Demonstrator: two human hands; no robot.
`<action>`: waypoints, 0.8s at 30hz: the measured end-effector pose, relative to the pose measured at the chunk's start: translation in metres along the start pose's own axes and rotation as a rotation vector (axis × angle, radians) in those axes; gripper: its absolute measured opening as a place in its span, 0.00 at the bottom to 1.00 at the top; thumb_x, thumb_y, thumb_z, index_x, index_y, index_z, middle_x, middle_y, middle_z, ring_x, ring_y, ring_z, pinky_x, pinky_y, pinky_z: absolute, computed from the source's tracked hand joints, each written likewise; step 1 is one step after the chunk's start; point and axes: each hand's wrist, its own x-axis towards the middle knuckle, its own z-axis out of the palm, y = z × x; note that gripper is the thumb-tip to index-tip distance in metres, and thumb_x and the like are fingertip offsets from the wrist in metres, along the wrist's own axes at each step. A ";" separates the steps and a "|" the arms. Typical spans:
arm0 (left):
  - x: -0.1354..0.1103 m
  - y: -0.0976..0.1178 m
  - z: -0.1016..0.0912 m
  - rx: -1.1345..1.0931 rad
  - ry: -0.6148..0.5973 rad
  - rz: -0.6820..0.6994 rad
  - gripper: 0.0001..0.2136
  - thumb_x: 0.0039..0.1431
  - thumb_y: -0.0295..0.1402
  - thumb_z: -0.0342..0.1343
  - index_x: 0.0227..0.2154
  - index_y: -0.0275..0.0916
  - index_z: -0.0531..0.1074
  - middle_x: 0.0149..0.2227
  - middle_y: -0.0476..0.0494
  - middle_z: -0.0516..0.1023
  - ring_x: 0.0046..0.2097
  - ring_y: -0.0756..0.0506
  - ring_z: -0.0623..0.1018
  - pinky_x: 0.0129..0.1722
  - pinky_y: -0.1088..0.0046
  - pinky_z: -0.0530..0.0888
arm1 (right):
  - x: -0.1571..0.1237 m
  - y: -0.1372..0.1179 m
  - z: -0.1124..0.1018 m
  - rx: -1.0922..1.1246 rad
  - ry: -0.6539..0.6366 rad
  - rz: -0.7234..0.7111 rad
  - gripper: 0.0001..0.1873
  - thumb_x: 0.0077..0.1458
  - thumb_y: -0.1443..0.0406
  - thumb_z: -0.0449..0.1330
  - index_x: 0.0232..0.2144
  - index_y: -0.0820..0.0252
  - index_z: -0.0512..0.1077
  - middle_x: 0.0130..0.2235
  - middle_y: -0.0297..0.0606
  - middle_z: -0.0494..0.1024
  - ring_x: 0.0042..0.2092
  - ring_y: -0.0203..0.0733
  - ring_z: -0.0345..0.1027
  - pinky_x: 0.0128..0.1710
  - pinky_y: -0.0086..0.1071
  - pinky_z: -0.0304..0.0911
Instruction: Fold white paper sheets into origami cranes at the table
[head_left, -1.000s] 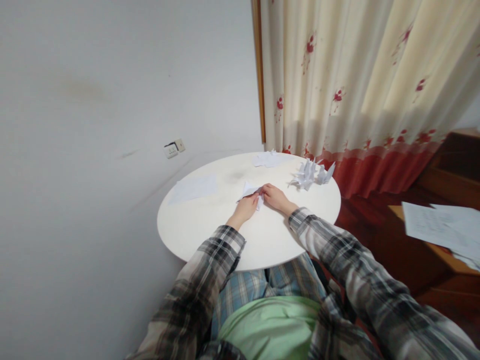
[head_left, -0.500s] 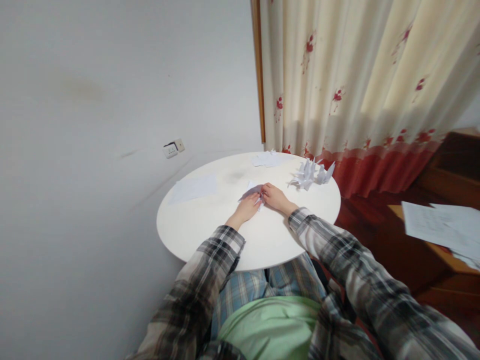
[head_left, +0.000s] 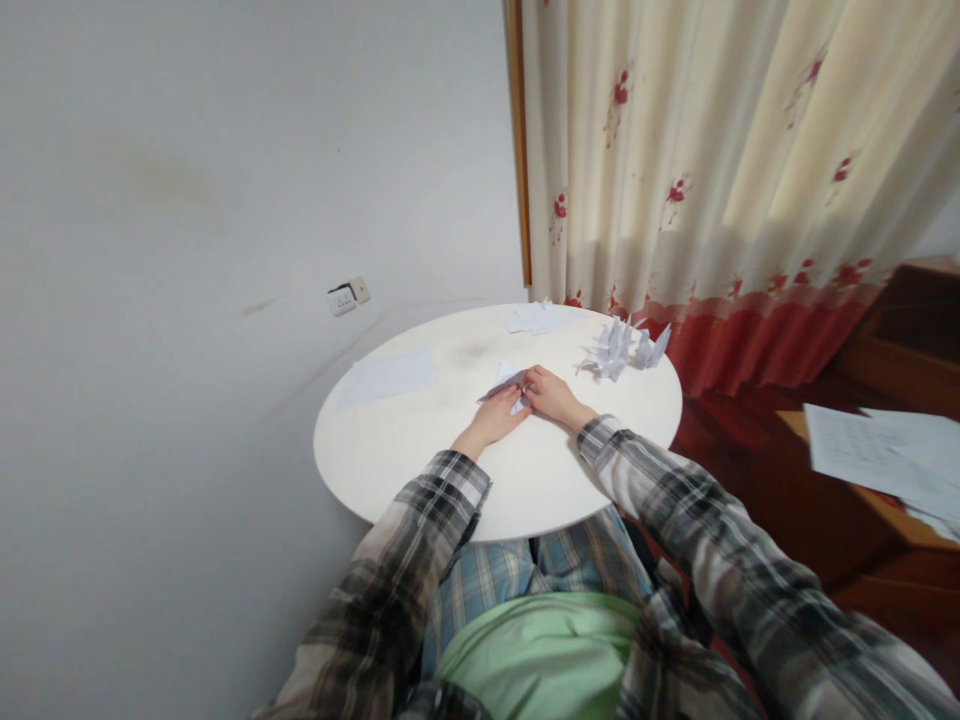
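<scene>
Resting over the partly folded paper (head_left: 505, 376) near the middle of the surface (head_left: 390, 450), the left hand (head_left: 501, 415) grips or not, I cannot tell; the right hand (head_left: 551, 392) pinches its edge. Pointed paper shapes (head_left: 613, 350) look finished; flat paper (head_left: 391, 374) lies unfolded.

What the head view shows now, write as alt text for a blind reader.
A person's left hand and right hand touch a folded white paper on a white table. Folded-paper shapes sit to the right; a floral curtain hangs behind.
</scene>
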 end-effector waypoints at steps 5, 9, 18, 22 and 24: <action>-0.002 0.001 -0.002 -0.003 0.003 0.005 0.24 0.57 0.43 0.44 0.54 0.36 0.59 0.58 0.40 0.59 0.59 0.45 0.59 0.59 0.69 0.54 | 0.001 0.001 0.000 0.006 0.005 0.020 0.11 0.51 0.69 0.49 0.38 0.62 0.67 0.41 0.40 0.67 0.42 0.37 0.61 0.42 0.28 0.56; -0.001 0.001 -0.002 -0.010 0.009 0.004 0.24 0.57 0.42 0.44 0.54 0.35 0.59 0.58 0.39 0.59 0.59 0.45 0.59 0.58 0.69 0.55 | 0.000 0.000 0.000 0.010 0.007 0.003 0.12 0.50 0.69 0.49 0.37 0.62 0.67 0.40 0.39 0.67 0.40 0.37 0.61 0.41 0.28 0.57; -0.005 0.008 -0.009 -0.035 0.025 -0.043 0.21 0.56 0.38 0.46 0.51 0.37 0.61 0.55 0.41 0.65 0.56 0.44 0.64 0.55 0.69 0.60 | 0.001 0.001 0.001 0.079 -0.010 -0.050 0.12 0.43 0.72 0.51 0.33 0.60 0.69 0.44 0.39 0.67 0.46 0.39 0.58 0.46 0.31 0.57; -0.009 0.011 -0.012 -0.038 0.063 -0.052 0.21 0.54 0.39 0.48 0.51 0.39 0.59 0.53 0.41 0.67 0.52 0.43 0.68 0.52 0.68 0.64 | 0.001 0.003 0.003 0.114 -0.005 -0.076 0.11 0.41 0.73 0.51 0.29 0.60 0.69 0.45 0.39 0.66 0.47 0.39 0.58 0.47 0.31 0.57; -0.010 0.011 -0.013 -0.039 0.069 -0.062 0.21 0.54 0.40 0.48 0.51 0.39 0.59 0.52 0.41 0.68 0.51 0.42 0.69 0.50 0.68 0.65 | 0.001 0.004 0.004 0.125 0.008 -0.082 0.10 0.42 0.72 0.51 0.28 0.60 0.69 0.45 0.39 0.66 0.47 0.39 0.59 0.47 0.31 0.57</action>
